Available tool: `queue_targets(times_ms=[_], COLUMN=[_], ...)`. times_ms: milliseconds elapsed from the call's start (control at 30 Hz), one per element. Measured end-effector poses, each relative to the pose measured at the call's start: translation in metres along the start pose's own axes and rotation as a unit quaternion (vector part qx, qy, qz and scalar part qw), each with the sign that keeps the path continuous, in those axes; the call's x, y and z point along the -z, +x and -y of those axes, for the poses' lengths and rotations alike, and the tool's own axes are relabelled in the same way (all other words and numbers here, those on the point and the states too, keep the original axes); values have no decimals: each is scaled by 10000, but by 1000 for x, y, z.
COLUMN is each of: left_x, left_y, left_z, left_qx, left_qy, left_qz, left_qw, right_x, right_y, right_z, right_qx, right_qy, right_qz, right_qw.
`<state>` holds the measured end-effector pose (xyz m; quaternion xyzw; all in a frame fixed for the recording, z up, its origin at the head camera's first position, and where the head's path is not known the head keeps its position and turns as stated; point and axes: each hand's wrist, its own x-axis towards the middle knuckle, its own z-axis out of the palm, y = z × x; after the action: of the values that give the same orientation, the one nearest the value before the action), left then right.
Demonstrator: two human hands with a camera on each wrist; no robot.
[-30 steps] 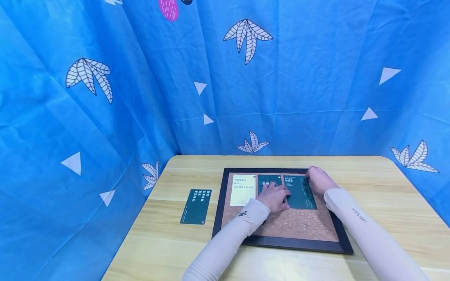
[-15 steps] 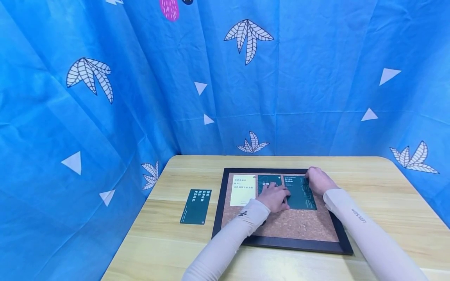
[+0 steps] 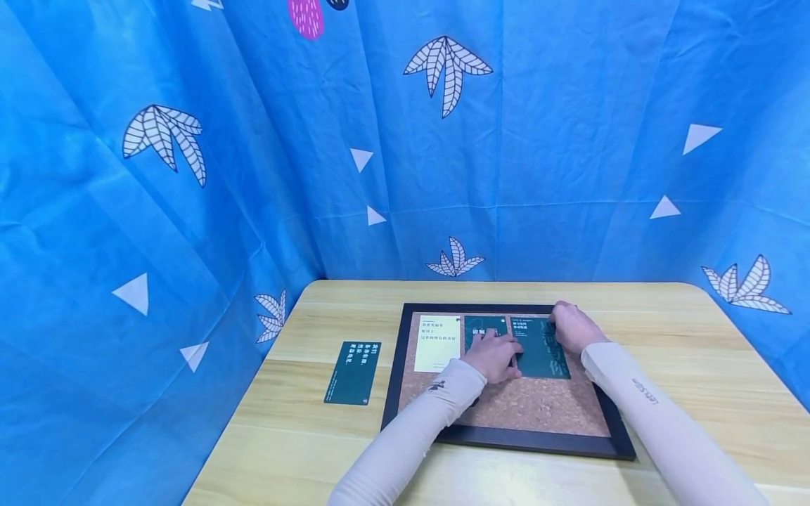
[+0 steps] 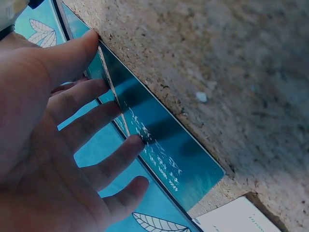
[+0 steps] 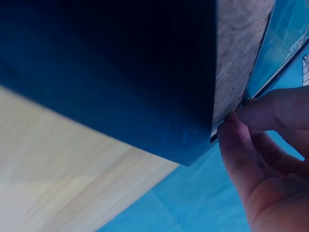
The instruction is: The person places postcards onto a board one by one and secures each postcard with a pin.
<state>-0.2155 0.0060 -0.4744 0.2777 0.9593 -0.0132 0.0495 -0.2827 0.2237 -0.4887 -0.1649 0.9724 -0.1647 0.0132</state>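
A black-framed cork board [image 3: 531, 407] lies on the table with a pale yellow card [image 3: 436, 351], a middle green card [image 3: 474, 322] and a right green card [image 3: 541, 362] in a row. My left hand [image 3: 493, 355] rests over the two green cards; in the left wrist view its fingers [image 4: 101, 116] are spread and loosely bent, tips at the card edges. With curled fingers, my right hand [image 3: 576, 327] is at the right green card's top right corner. Its thumb and finger [image 5: 236, 159] pinch together there in the right wrist view; I cannot tell what is between them.
Another green card [image 3: 352, 372] with white writing lies on the wooden table [image 3: 285, 450], left of the board. Small dots mark the upper right corners of the yellow and middle cards. A blue patterned curtain [image 3: 392, 169] hangs behind and to the left.
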Motion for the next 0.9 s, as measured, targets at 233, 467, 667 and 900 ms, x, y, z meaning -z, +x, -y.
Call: queue_targets(times_ms=[233,467,667,900], left_x=[2,2,1,2], left_y=[-1,-2,-2,-2], left_z=[-1,0,-1,0], left_qx=[-28,-45,-47,-39], left_qy=[108,18,-20,-4], left_qz=[-28,-4,16,7], left_qw=[9999,10000,10000,10000], right_x=[-2,-4,-6,-2], right_y=[0,-2,-1,-2], right_z=[2,5,4,3], right_qx=[80,210,154,77], right_qy=[-269,-452,-463,-234], right_qz=[-58,-97,-45,86], right_qw=[9996,9987,9988,9997])
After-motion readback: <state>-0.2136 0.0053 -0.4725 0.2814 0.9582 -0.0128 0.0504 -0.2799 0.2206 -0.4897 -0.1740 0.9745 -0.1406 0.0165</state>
